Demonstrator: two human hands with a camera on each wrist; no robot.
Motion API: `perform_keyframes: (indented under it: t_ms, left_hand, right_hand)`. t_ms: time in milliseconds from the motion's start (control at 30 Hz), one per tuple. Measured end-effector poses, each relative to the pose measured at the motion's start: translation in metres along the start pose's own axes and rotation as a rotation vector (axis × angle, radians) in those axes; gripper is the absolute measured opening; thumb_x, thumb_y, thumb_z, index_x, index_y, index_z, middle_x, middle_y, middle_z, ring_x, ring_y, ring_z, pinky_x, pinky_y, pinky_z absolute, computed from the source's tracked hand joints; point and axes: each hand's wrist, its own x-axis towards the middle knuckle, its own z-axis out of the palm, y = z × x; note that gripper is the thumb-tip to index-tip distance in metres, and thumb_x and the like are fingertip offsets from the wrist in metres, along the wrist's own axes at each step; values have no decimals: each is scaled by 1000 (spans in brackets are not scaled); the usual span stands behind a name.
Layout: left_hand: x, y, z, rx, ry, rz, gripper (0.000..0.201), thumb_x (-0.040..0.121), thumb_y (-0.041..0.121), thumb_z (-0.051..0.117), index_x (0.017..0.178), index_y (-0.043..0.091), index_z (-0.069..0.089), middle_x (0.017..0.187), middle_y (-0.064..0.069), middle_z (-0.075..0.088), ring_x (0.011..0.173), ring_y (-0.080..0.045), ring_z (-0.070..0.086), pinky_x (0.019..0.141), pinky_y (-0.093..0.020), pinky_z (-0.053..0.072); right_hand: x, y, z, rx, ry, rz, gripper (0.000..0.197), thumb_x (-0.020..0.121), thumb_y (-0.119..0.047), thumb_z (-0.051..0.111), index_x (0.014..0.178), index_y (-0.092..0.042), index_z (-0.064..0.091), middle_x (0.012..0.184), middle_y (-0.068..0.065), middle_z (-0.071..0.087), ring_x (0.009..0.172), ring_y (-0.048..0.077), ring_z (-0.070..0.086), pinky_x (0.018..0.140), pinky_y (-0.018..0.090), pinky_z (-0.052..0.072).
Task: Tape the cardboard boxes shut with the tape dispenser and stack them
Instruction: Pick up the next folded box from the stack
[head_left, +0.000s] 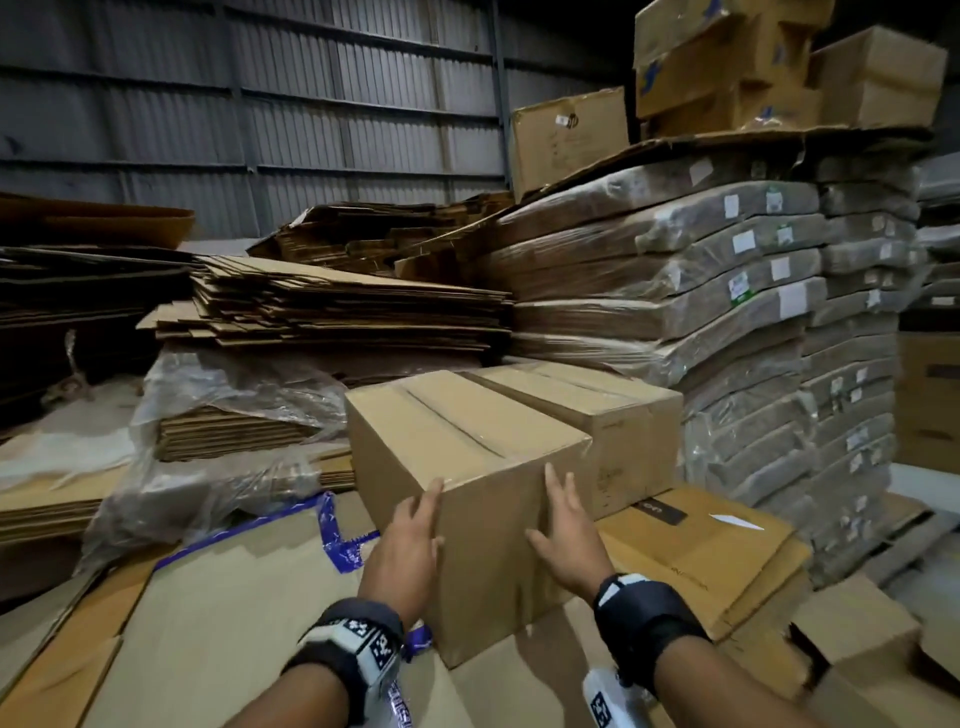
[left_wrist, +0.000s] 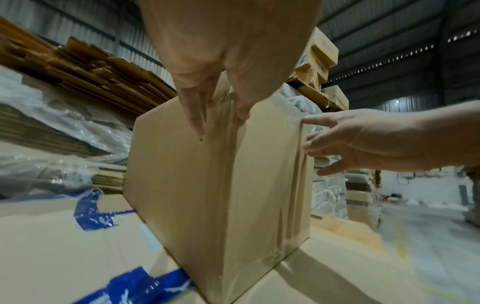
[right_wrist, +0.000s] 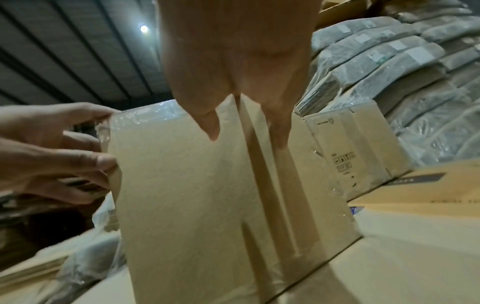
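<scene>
A brown cardboard box (head_left: 467, 447) (left_wrist: 207, 185) (right_wrist: 182, 195) with clear tape (head_left: 457, 426) along its top seam sits between my hands. My left hand (head_left: 410, 540) (left_wrist: 207, 61) (right_wrist: 52, 148) presses its left side with straight fingers, thumb on the near face. On the box's right side my right hand (head_left: 566, 530) (left_wrist: 363, 142) (right_wrist: 233, 61) lies flat, fingers spread. The box's bottom is down at the flat cardboard sheet (head_left: 234, 597); I cannot tell whether it touches. A second taped box (head_left: 613, 415) (right_wrist: 358, 156) stands right behind it, on the right.
Flattened cartons (head_left: 337, 306) are piled behind on the left, with loose plastic wrap (head_left: 218, 415) in front of them. A tall stack of shrink-wrapped bundles (head_left: 727, 291) rises at the right, with more boxes (head_left: 727, 62) on top. Blue tape (head_left: 343, 545) runs across the sheet.
</scene>
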Motion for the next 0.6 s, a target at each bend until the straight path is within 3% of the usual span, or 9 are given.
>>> perform_keyframes:
  t_ms: [67,167,267,333,467,600]
  left_hand:
    - [10,0,0,5,-18,-5,71,100,10,52,156,35,18,149,-8,43,121,-23,56,97,-36,52]
    - [14,6,-3,6,-49,-5,71,100,13,54,156,37,17,151,-10,43,127,-24,51,101,-39,49]
    - [8,15,-14,133,-86,-37,74,103,30,50,157,44,0,165,-14,12,150,-34,17,115,-49,34]
    - [-1,23,-27,159,-60,11,75,104,41,44,155,46,-10,167,-11,-2,153,-33,-1,120,-50,21]
    - [-41,52,-68,-40,-11,92,71,104,48,39,157,41,-7,168,-5,-4,154,-23,-7,122,-41,13]
    - [-118,88,-118,-313,84,208,64,101,53,35,156,42,5,167,9,-1,150,-3,-8,117,-24,3]
  right_hand:
    - [6,0,0,-41,-60,-8,94,97,-17,63,160,-28,-6,167,8,-13,151,30,23,118,35,27]
    - [11,-4,-9,-115,-45,-43,92,98,-20,62,160,-28,-6,167,7,-13,155,28,4,123,39,15]
    - [1,-16,-25,-192,40,-113,87,99,-27,60,160,-29,-1,168,3,-10,155,26,0,123,39,16]
    - [-14,-28,-41,-215,90,-146,86,99,-31,58,160,-29,-2,168,3,-8,155,24,0,123,39,16]
    - [-72,-67,-80,-194,187,-217,85,98,-35,59,160,-29,0,168,1,-3,155,18,3,124,36,13]
    - [-166,-112,-118,-135,294,-291,80,98,-37,59,160,-28,8,168,-1,5,154,14,10,117,26,13]
